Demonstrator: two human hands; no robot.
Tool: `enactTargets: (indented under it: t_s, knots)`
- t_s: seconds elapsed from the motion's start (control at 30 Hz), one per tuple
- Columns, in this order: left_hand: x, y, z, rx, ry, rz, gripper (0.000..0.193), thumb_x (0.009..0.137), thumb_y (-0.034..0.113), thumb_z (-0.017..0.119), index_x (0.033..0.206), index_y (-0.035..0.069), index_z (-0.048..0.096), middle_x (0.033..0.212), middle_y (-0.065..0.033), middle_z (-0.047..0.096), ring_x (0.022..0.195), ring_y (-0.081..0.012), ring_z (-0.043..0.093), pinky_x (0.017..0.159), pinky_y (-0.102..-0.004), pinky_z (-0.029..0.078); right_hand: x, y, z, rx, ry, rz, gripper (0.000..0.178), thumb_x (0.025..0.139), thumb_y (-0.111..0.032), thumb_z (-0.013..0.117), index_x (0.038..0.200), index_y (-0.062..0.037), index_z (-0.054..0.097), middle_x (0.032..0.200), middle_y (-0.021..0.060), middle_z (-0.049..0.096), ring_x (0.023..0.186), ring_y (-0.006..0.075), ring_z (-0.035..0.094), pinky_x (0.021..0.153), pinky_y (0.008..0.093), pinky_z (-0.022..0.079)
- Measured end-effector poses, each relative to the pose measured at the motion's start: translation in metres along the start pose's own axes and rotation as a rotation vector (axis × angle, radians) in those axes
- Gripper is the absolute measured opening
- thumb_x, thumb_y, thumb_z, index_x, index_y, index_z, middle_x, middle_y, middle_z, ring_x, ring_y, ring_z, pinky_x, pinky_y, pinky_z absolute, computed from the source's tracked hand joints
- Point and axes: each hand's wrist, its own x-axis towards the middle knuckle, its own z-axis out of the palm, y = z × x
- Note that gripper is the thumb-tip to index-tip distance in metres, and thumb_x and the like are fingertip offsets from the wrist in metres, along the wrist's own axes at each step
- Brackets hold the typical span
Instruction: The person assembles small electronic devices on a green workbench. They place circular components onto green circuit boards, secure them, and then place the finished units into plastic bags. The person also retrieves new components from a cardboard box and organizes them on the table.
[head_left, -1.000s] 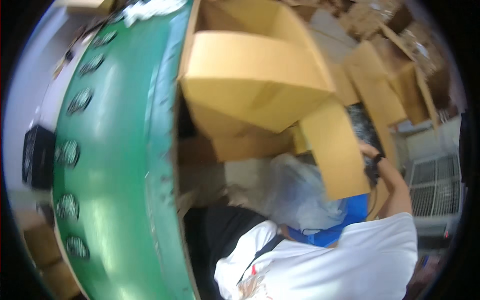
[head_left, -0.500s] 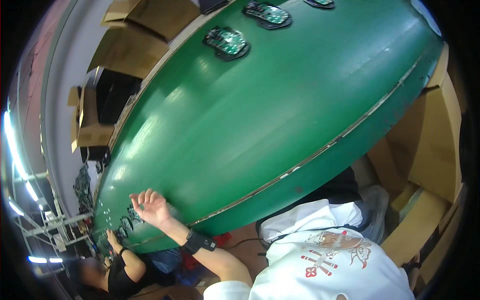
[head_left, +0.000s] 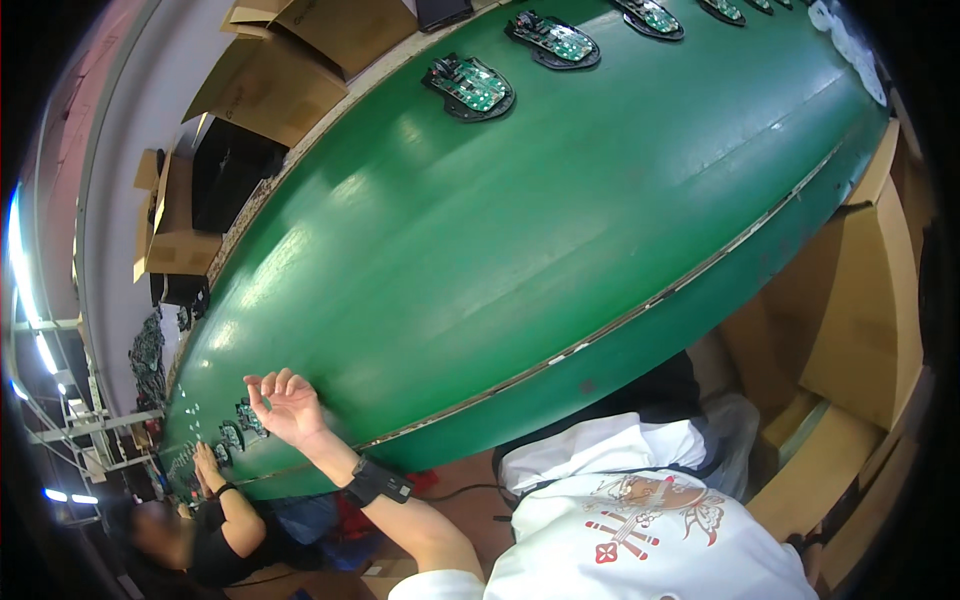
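Note:
My left hand (head_left: 290, 405) is raised over the green belt (head_left: 480, 250) at the lower left, palm showing and fingers apart, with nothing in it. A black strap with a small box circles that wrist. Just beyond its fingers lies an opened mouse (head_left: 250, 416) with a green circuit board, partly hidden by the hand. A similar mouse base (head_left: 231, 435) sits farther along. At the lower right a dark band (head_left: 806, 541) shows beside my white shirt; my right hand's fingers cannot be made out there.
Opened mouse bases (head_left: 470, 88) stand in a row along the belt's far side. Cardboard boxes (head_left: 265, 90) line the far edge. A large open carton (head_left: 865, 290) is at my right. Another person (head_left: 225, 530) works at the lower left, hands over the belt.
The view has shifted slightly, and more mouse bases show at the top right. My left hand remains raised and empty. The other person's hands have moved at the belt.

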Motion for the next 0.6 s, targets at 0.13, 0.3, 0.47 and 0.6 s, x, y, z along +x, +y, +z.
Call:
enactTargets:
  t_s: [0.13, 0.3, 0.47, 0.6]
  knots:
    - [0.003, 0.005, 0.004, 0.025, -0.001, 0.007, 0.020, 0.100, 0.024, 0.052, 0.112, 0.013, 0.064, 0.077, 0.0012, 0.052, 0.070, -0.0148, 0.044, 0.061, -0.0284, 0.040, 0.003, 0.011, -0.004, -0.004, 0.006, -0.005, 0.079, 0.081, -0.025, 0.074, 0.149, -0.0131, 0.037, 0.146, 0.0237, 0.042, 0.134, 0.0450, 0.040, 0.099, 0.0526, 0.046]
    - [0.020, 0.001, 0.008, 0.072, 0.025, -0.029, 0.016, 0.099, 0.018, 0.053, 0.111, 0.011, 0.062, 0.076, 0.0008, 0.050, 0.069, -0.0142, 0.043, 0.059, -0.0289, 0.039, -0.002, 0.025, -0.010, -0.067, -0.007, -0.011, 0.080, 0.080, -0.025, 0.075, 0.149, -0.0134, 0.036, 0.147, 0.0233, 0.041, 0.134, 0.0446, 0.040, 0.099, 0.0533, 0.046]
    - [0.006, 0.019, 0.026, 0.636, 0.242, 0.205, 0.024, 0.097, 0.028, 0.046, 0.088, 0.009, 0.057, 0.072, -0.0060, 0.052, 0.066, -0.0251, 0.048, 0.065, -0.0453, 0.039, 0.007, 0.020, -0.029, -0.229, -0.112, -0.028, 0.081, 0.079, -0.024, 0.076, 0.149, -0.0137, 0.036, 0.148, 0.0230, 0.040, 0.135, 0.0442, 0.039, 0.099, 0.0540, 0.045]
    - [-0.018, -0.035, 0.070, 0.806, 0.370, 0.330, 0.029, 0.097, 0.031, 0.045, 0.082, 0.010, 0.058, 0.072, -0.0066, 0.056, 0.066, -0.0249, 0.051, 0.065, -0.0439, 0.041, 0.003, 0.013, -0.039, -0.218, -0.259, 0.073, 0.083, 0.078, -0.024, 0.077, 0.149, -0.0140, 0.036, 0.148, 0.0227, 0.040, 0.135, 0.0439, 0.039, 0.099, 0.0546, 0.045]
